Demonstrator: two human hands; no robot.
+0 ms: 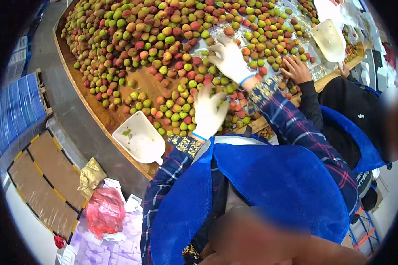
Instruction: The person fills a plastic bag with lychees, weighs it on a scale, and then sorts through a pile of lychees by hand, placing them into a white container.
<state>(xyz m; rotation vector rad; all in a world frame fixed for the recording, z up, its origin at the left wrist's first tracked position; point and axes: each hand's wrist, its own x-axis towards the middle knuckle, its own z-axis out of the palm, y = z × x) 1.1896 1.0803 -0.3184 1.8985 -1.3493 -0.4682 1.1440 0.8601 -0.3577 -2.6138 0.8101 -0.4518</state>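
Both hands wear white gloves with blue cuffs. My left hand (209, 112) rests on loose red-and-green lychees (174, 115) near the close side of the wooden-edged table, fingers apart and pointing forward. Farther forward and to the right, my right hand (231, 61) lies over more lychees with its fingers spread. In neither hand do I see a fruit clearly gripped; what lies under the fingertips is partly hidden. A white scoop (140, 138) with a bit of green leaf in it sits left of my left hand, at the table edge.
A large lychee heap (132, 31) fills the far left. At right, a co-worker's bare hand (297, 70) touches the fruit, near another white scoop (331, 40). The wooden rim (77, 90) borders the table. A red plastic bag (105, 212) lies on the floor at lower left.
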